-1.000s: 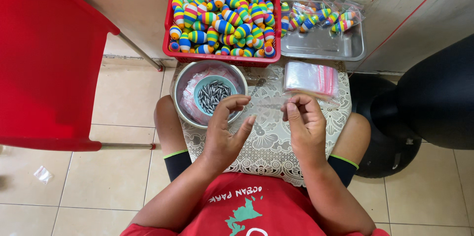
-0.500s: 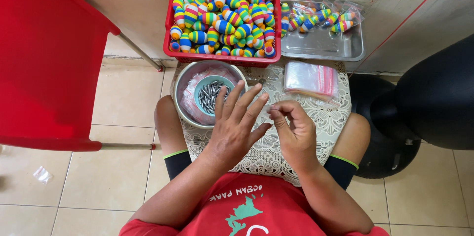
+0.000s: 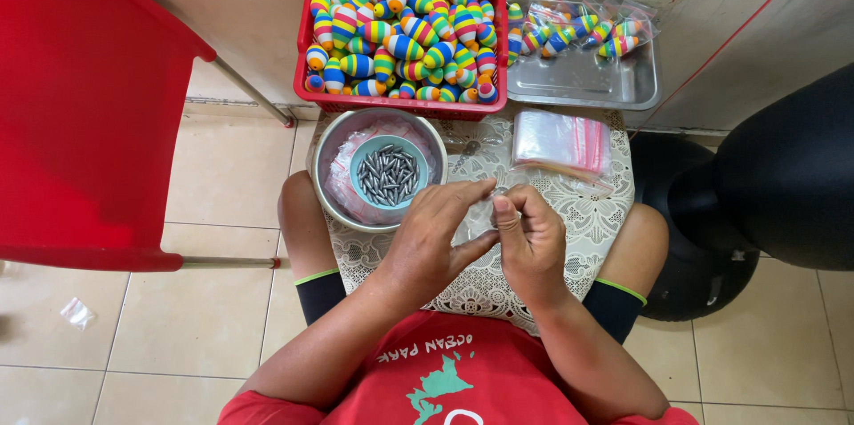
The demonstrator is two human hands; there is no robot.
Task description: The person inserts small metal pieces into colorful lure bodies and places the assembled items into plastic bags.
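The right hand has its thumb and fingertips pinched together on a small clear plastic bag, held just above the lap. The left hand meets it from the other side, its fingers pressed to the same bag, so both grips are closed on it; whether anything is inside the bag cannot be told. Beneath the hands a white lace cloth covers the person's lap. On it, just left of the hands, sits a metal bowl holding a small blue bowl of grey metal sinkers. A stack of empty zip bags lies to the right. Farther off on the floor stand a red basket full of rainbow-striped floats and a metal tray of bagged floats. A red chair stands at the left.
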